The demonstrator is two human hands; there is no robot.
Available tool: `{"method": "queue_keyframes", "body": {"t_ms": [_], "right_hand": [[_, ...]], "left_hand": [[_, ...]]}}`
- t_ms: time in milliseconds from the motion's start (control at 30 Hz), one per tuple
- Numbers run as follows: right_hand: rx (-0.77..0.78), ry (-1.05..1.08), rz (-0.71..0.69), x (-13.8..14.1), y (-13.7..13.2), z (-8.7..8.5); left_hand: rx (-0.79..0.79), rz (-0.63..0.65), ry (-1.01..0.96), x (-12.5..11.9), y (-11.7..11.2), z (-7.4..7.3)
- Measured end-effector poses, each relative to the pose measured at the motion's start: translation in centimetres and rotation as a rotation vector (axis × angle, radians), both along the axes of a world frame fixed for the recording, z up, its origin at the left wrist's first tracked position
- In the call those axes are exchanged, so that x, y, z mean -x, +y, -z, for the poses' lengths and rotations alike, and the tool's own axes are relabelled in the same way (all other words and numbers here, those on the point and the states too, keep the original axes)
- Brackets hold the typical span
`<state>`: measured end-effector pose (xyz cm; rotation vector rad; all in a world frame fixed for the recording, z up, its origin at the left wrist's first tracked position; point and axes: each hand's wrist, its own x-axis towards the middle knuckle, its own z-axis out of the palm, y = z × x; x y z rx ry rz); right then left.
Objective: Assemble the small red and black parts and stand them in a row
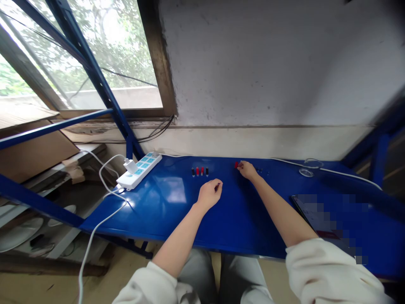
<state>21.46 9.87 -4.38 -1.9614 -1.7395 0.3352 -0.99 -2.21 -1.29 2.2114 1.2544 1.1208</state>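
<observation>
My left hand (210, 192) hovers over the blue table (177, 211) with its fingers curled into a pinch. A dark spot shows between the fingertips, too small to make out. Beyond it, a short row of small upright cylinders stands on the table, a black one (193, 172) at the left end, red ones (198, 171) in the middle and a black one (206, 171) at the right. Farther right, my right hand (247, 170) has its fingertips closed at a small red piece (236, 165); the fingers hide part of it. Tiny dark bits (260, 170) lie beside that hand.
A white power strip (139, 172) with a plug and cables lies at the table's left end. Clear round dishes or lids (306, 172) sit back right, near a white cable. A dark flat device (313, 217), partly blurred out, lies under my right forearm's side. Blue rack posts flank the table.
</observation>
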Motion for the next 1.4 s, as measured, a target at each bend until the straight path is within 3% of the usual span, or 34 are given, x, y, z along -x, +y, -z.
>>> {"method": "queue_keyframes", "body": {"t_ms": [400, 600, 733, 833, 933, 1100, 1267, 1400], "right_hand": [[0.066, -0.014, 0.055, 0.2, -0.1, -1.1], [0.082, -0.001, 0.128, 1.4, -4.0, -2.8], [-0.067, 0.113, 0.073, 3.9, -7.9, -3.7], [-0.270, 0.189, -0.093, 5.8, -9.9, -3.6], [-0.338, 0.186, -0.241, 6.8, -10.6, -3.3], [-0.359, 0.176, -0.321, 7.2, -10.4, -2.6], [-0.369, 0.193, -0.317, 7.4, -10.3, -2.4], [-0.312, 0.268, -0.282, 7.8, -10.6, -2.7]], "left_hand": [[0.026, -0.058, 0.111, 0.1, 0.2, 0.3], [0.160, -0.245, 0.255, 0.3, 0.2, -0.5], [0.128, -0.390, 0.270, 0.6, 0.7, -1.5], [0.111, -0.448, 0.297, 0.6, 1.4, -1.8], [0.129, -0.444, 0.343, 0.3, 2.0, -1.7], [0.093, -0.428, 0.373, 0.2, 3.2, -0.8], [0.082, -0.392, 0.244, 0.8, 3.9, 0.3], [0.077, -0.273, -0.100, 1.0, 3.8, 0.7]]}}
